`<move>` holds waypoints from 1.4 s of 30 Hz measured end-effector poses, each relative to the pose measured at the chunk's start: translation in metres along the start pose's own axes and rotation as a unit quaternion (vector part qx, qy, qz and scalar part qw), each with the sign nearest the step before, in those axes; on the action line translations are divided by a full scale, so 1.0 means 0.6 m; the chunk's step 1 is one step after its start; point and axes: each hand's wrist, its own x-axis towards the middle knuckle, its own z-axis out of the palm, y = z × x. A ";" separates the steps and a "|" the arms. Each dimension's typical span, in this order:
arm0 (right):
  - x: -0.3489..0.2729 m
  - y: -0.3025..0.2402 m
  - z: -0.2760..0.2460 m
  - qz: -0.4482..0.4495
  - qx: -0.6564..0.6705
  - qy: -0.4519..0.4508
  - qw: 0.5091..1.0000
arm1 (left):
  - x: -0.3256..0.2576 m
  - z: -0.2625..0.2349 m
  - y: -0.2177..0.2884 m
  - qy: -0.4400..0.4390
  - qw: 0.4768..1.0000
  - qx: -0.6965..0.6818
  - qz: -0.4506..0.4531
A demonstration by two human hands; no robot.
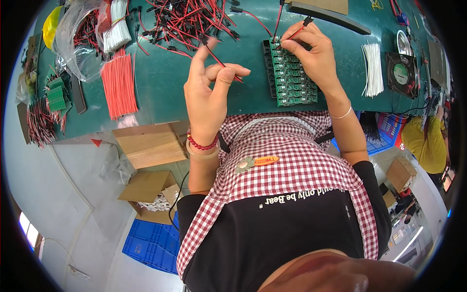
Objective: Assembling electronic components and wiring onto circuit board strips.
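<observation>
A green circuit board panel [292, 78] lies on the dark green table [160, 82] in front of me. My right hand [316, 53] rests on the panel's far end, its fingertips pinching a red and black wire [297, 30] with a black plug against the board. My left hand [211, 90], with a red bead bracelet at the wrist, is raised to the left of the panel. It pinches another red and black wire [216, 56] between thumb and fingers, index finger pointing up.
A heap of red and black plug wires [189, 19] lies at the table's far side. Cut red wires [119, 85], white wires [373, 68], a small fan [401, 73] and spare green boards [56, 95] lie around. Cardboard boxes [148, 143] and a blue crate [151, 243] stand below. A person in yellow [428, 141] is at right.
</observation>
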 end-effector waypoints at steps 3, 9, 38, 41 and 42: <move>0.001 -0.001 -0.002 -0.005 -0.005 -0.003 1.000 | 0.000 -0.001 -0.002 0.010 1.000 -0.025 0.002; 0.001 -0.001 -0.003 -0.022 -0.008 -0.012 1.000 | -0.004 0.012 0.006 0.029 0.995 -0.088 -0.042; 0.015 0.001 -0.018 -0.162 -0.132 -0.050 0.977 | 0.002 0.032 0.001 0.038 0.998 0.004 -0.054; 0.015 -0.001 -0.015 -0.167 -0.146 -0.039 0.974 | 0.002 0.030 -0.004 0.042 0.998 0.029 -0.035; 0.014 -0.001 -0.015 -0.162 -0.149 -0.038 0.975 | 0.002 0.030 -0.006 0.044 0.998 0.039 -0.027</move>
